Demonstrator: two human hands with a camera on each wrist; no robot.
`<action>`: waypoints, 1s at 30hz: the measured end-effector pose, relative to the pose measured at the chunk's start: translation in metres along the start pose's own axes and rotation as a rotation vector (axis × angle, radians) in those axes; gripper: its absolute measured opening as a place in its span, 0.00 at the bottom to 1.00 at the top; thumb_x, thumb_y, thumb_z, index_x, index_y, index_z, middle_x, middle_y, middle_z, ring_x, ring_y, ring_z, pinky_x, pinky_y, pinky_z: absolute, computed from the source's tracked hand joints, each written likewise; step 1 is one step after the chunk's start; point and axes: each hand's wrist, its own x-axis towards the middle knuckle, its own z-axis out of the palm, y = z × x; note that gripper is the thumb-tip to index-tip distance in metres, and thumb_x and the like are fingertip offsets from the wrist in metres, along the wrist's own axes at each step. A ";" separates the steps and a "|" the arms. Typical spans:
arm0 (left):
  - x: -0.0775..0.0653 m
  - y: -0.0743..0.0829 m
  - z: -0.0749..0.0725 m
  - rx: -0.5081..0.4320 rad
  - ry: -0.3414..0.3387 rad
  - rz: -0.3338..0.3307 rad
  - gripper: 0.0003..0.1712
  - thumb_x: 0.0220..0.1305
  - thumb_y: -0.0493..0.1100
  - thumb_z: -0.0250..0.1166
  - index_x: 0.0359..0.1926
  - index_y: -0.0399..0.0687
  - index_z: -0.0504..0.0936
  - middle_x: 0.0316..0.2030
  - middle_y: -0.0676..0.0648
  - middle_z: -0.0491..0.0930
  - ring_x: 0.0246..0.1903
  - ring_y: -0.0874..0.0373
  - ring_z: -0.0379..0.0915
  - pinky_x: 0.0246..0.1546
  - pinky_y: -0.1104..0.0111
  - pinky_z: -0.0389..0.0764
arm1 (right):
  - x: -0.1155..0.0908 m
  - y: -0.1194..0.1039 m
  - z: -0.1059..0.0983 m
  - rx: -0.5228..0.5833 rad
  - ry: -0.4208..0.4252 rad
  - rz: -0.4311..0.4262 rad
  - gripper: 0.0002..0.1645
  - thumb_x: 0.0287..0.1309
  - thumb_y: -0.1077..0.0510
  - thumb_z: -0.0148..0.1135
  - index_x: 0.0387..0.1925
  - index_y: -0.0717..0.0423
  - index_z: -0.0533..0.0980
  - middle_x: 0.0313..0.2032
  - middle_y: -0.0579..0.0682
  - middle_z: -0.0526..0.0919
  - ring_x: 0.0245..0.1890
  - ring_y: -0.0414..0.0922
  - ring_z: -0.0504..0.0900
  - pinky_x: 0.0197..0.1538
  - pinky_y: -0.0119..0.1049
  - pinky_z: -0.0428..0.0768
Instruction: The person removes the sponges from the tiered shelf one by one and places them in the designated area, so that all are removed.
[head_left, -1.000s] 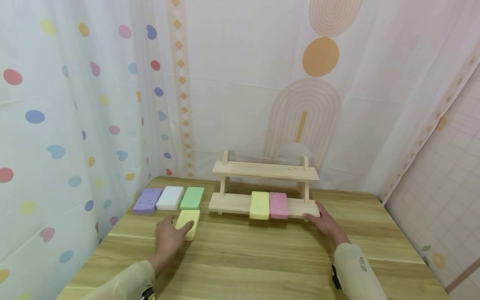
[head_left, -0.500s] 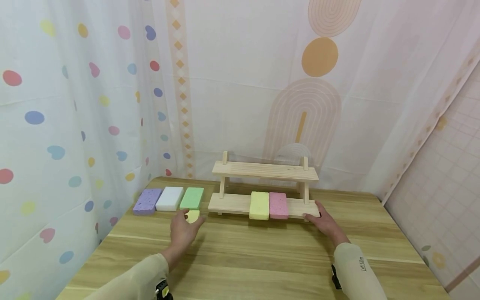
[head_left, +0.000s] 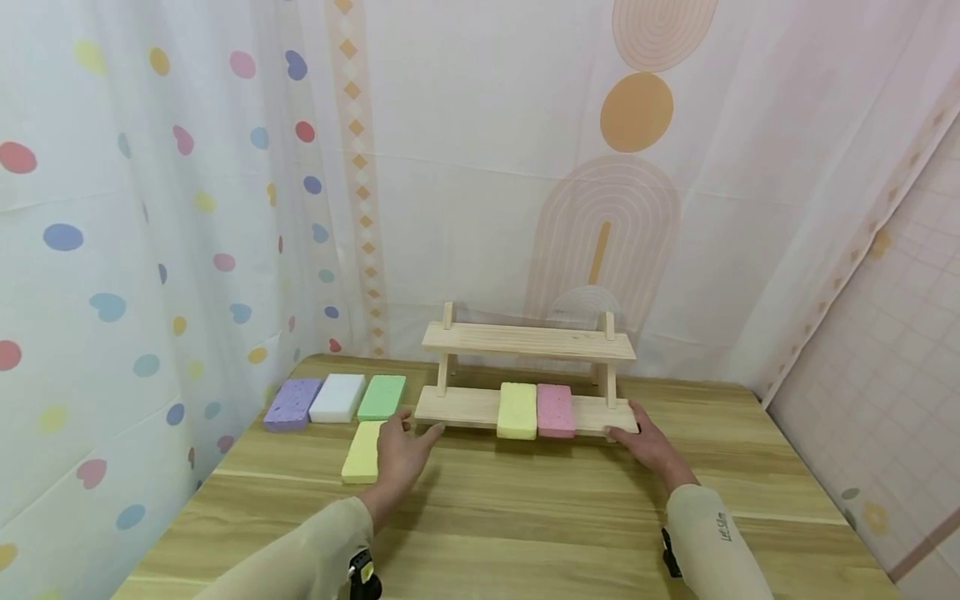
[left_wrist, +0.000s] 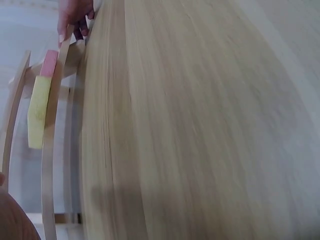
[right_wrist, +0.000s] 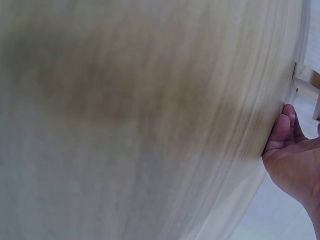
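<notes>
A two-tier wooden rack (head_left: 461,406) stands at the back of the table. On its lower board lie a yellow sponge (head_left: 517,410) and a pink sponge (head_left: 555,410), side by side. My right hand (head_left: 654,446) grips the right end of that board, thumb at its front edge. My left hand (head_left: 402,454) is at the board's left end, thumb and fingers spread, holding nothing. Beneath the left hand lies another yellow sponge (head_left: 362,454), partly hidden. In the left wrist view, only part of the left hand (left_wrist: 15,215) shows at the lower left corner.
Left of the rack, a purple sponge (head_left: 293,405), a white sponge (head_left: 337,397) and a green sponge (head_left: 382,397) lie in a row on the wooden table (head_left: 525,517). A patterned curtain (head_left: 465,208) hangs behind and to the left.
My left hand has moved right, off the loose yellow sponge and over to the rack's left end. The right hand keeps its place on the rack.
</notes>
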 end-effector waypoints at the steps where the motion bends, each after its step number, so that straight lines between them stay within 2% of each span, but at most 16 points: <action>1: 0.000 0.001 0.003 -0.004 -0.004 0.006 0.41 0.63 0.46 0.69 0.67 0.26 0.62 0.60 0.28 0.65 0.61 0.35 0.62 0.56 0.45 0.70 | 0.000 -0.001 0.000 0.001 0.006 -0.002 0.61 0.64 0.37 0.60 0.78 0.60 0.34 0.75 0.69 0.41 0.74 0.66 0.41 0.70 0.64 0.47; 7: -0.004 0.007 0.017 0.003 -0.029 0.003 0.42 0.64 0.48 0.69 0.68 0.28 0.61 0.62 0.30 0.64 0.62 0.36 0.61 0.58 0.46 0.68 | 0.000 -0.001 0.000 0.005 0.001 0.008 0.61 0.64 0.37 0.60 0.78 0.59 0.34 0.75 0.70 0.41 0.74 0.66 0.42 0.70 0.64 0.49; 14: -0.007 0.013 0.036 -0.032 0.001 0.032 0.40 0.60 0.46 0.71 0.65 0.26 0.65 0.57 0.29 0.67 0.57 0.36 0.64 0.56 0.47 0.69 | 0.005 0.006 -0.001 0.033 -0.007 0.017 0.63 0.61 0.35 0.61 0.79 0.54 0.34 0.76 0.67 0.42 0.74 0.64 0.43 0.71 0.61 0.48; 17: -0.008 0.015 0.044 -0.040 -0.001 0.036 0.40 0.60 0.46 0.71 0.64 0.27 0.65 0.55 0.30 0.68 0.56 0.37 0.65 0.54 0.48 0.70 | 0.006 0.006 -0.001 0.032 0.000 0.009 0.64 0.60 0.34 0.62 0.78 0.55 0.35 0.75 0.68 0.43 0.74 0.65 0.43 0.71 0.61 0.48; 22: -0.011 0.019 0.055 -0.075 -0.031 0.029 0.40 0.61 0.45 0.70 0.66 0.28 0.64 0.57 0.31 0.65 0.56 0.39 0.63 0.54 0.49 0.69 | 0.002 0.000 0.001 0.020 0.004 0.001 0.61 0.64 0.38 0.61 0.78 0.58 0.35 0.74 0.70 0.43 0.73 0.66 0.45 0.70 0.62 0.50; 30: -0.016 0.025 0.075 -0.067 -0.048 0.024 0.41 0.61 0.47 0.71 0.66 0.31 0.64 0.56 0.32 0.65 0.54 0.40 0.65 0.53 0.50 0.71 | 0.000 -0.003 0.001 0.011 0.000 0.012 0.60 0.65 0.39 0.60 0.78 0.59 0.34 0.74 0.70 0.42 0.73 0.66 0.44 0.70 0.63 0.49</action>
